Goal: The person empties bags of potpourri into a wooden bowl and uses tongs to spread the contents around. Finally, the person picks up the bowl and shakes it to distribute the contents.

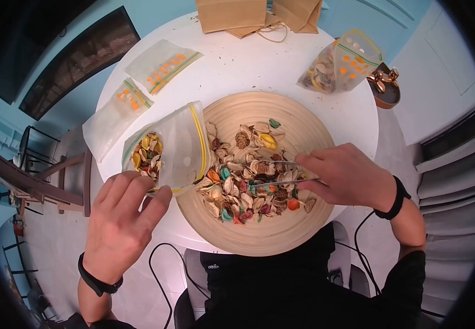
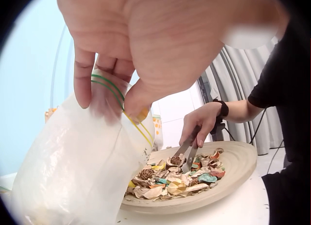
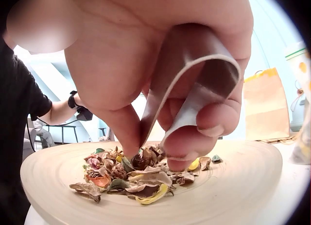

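Observation:
My left hand (image 1: 122, 225) pinches the edge of a clear zip bag (image 1: 180, 148) by its yellow and green seal, tilted beside the plate. Some dried flowers (image 1: 148, 153) show inside it. A round wooden plate (image 1: 210, 233) carries a heap of potpourri (image 1: 237, 189), with dried petals, small cones and teal, orange and yellow pieces. In my right hand (image 1: 352, 175) are metal tongs (image 3: 177, 69), gripped between thumb and fingers near the bend. Their two arms stand apart, reaching into the heap. Petals partly hide the tips.
Two flat zip bags with orange marks (image 1: 160, 63) lie at the left of the white table (image 1: 237, 68). A filled zip bag (image 1: 325, 68) stands at the back right, by a brown tray (image 1: 388, 97). Paper bags (image 1: 232, 15) are at the far edge; a wooden chair (image 1: 86, 175) stands left.

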{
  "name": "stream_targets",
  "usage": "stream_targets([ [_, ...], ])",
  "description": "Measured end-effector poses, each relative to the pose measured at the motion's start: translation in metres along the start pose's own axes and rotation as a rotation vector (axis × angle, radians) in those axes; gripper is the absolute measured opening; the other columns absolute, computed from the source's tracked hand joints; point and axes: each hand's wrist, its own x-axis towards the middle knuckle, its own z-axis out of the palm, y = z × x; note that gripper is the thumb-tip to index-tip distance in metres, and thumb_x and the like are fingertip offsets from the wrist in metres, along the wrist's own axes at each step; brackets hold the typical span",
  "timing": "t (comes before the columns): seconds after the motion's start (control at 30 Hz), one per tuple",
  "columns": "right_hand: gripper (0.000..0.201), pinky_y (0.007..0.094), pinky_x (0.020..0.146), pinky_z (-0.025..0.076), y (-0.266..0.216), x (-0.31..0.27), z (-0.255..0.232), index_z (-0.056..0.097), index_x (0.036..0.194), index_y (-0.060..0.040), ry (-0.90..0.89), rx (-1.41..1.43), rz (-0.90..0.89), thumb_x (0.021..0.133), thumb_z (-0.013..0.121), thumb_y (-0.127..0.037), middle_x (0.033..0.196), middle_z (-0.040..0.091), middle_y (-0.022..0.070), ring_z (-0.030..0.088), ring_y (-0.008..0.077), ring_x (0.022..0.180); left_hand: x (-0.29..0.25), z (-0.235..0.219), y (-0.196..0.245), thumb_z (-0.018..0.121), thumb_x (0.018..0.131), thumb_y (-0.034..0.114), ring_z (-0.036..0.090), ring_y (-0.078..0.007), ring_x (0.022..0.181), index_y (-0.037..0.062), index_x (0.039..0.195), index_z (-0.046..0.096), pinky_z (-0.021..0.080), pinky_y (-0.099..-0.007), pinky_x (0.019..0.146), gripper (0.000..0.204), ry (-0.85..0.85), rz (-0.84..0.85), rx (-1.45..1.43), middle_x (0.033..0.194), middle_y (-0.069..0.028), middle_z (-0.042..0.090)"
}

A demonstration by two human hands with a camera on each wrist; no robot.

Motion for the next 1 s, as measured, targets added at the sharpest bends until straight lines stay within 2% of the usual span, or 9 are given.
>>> stream_targets([
  [0.33,0.027,0.0391,0.062,0.051,-0.001,0.0,0.008,0.068,0.105,-0.0036,0.015,0.012,-0.033,0.095,0.068,-0.029,0.072,0.065,0.0087,0.067,0.0302,0.068,-0.001,0.002,0.002,0.069,0.065,0.004,0.063,-0.0278,0.093,0.0039,0.101,0.069,0.054,-0.0396,0.08,0.036,-0.022,0.025,0.014,0.097,-0.0099,0.061],
  [0.43,0.026,0.0389,0.06,0.05,-0.001,-0.001,0.006,0.067,0.104,-0.0041,0.016,-0.002,-0.035,0.094,0.068,-0.028,0.071,0.064,0.0081,0.066,0.0295,0.067,-0.001,0.004,0.004,0.068,0.06,-0.004,0.063,-0.0296,0.094,0.0057,0.1,0.067,0.054,-0.0426,0.075,0.042,0.016,0.0,-0.024,0.096,-0.0096,0.06],
  [0.73,0.027,0.0397,0.057,0.048,-0.006,-0.003,-0.025,0.067,0.105,-0.0053,0.193,-0.013,-0.008,0.092,0.071,-0.028,0.07,0.063,0.0074,0.064,0.0301,0.065,0.002,0.003,0.004,0.068,0.061,-0.001,0.063,-0.0302,0.098,0.0045,0.102,0.068,0.055,-0.0427,0.082,0.042,-0.007,0.016,-0.037,0.102,-0.0104,0.061],
  [0.93,0.024,0.0399,0.058,0.048,-0.023,0.03,-0.047,0.066,0.099,-0.0035,0.235,-0.061,-0.085,0.092,0.07,-0.026,0.067,0.062,0.0079,0.063,0.0311,0.061,0.003,0.004,0.005,0.067,0.061,0.0,0.063,-0.0298,0.1,0.0043,0.101,0.069,0.055,-0.0419,0.084,0.04,0.005,0.031,-0.027,0.102,-0.0102,0.061],
  [1.0,0.023,0.0402,0.059,0.049,-0.03,0.055,-0.047,0.064,0.092,-0.0025,0.207,-0.081,-0.248,0.093,0.068,-0.025,0.068,0.062,0.0075,0.063,0.0292,0.061,0.003,0.004,0.006,0.067,0.062,0.0,0.063,-0.0294,0.099,0.0045,0.101,0.069,0.055,-0.0418,0.084,0.04,-0.001,0.038,-0.039,0.101,-0.0102,0.062],
])
